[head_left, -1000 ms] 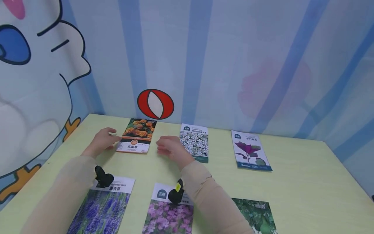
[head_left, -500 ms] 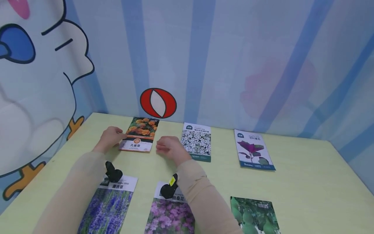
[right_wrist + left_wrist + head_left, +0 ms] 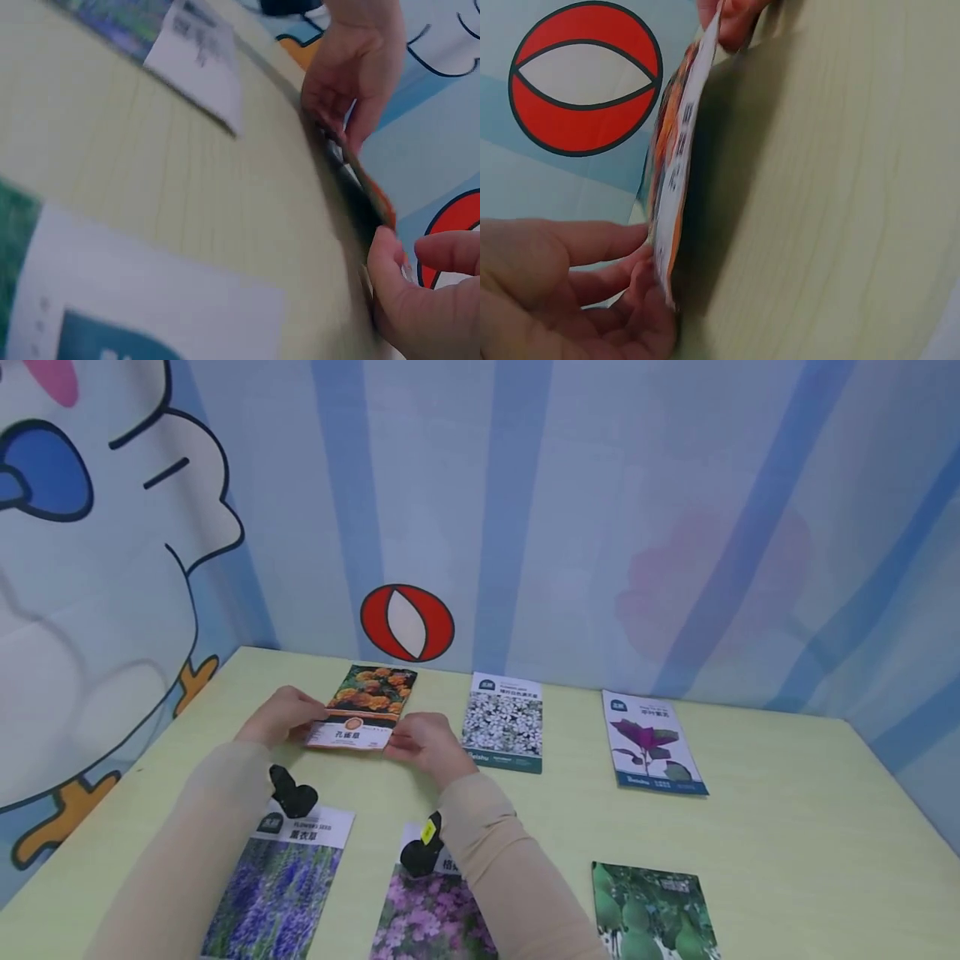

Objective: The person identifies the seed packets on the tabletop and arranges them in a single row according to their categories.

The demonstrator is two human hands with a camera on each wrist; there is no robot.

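Observation:
A seed packet with orange marigolds (image 3: 371,689) is at the table's far left, between both hands. My left hand (image 3: 281,714) pinches its left edge between thumb and fingers. On the opposite edge, my right hand (image 3: 429,742) pinches the lower right corner. Seen from the left wrist, the packet (image 3: 681,142) stands tilted, its near edge raised over a dark shadow on the table. Just right of my right hand lies a packet with small white flowers (image 3: 501,725).
A purple-leaf packet (image 3: 647,745) lies farther right at the back. Nearer me are a lavender packet (image 3: 277,893), a pink-flower packet (image 3: 427,922) partly under my right forearm, and a green gourd packet (image 3: 654,914). A printed cloth backdrop (image 3: 585,527) rises behind the pale yellow table (image 3: 795,843).
My right hand has moved left onto the marigold packet's right edge, and my left hand has closed in on its left edge. The packet's near edge has come up, with a slight shift right.

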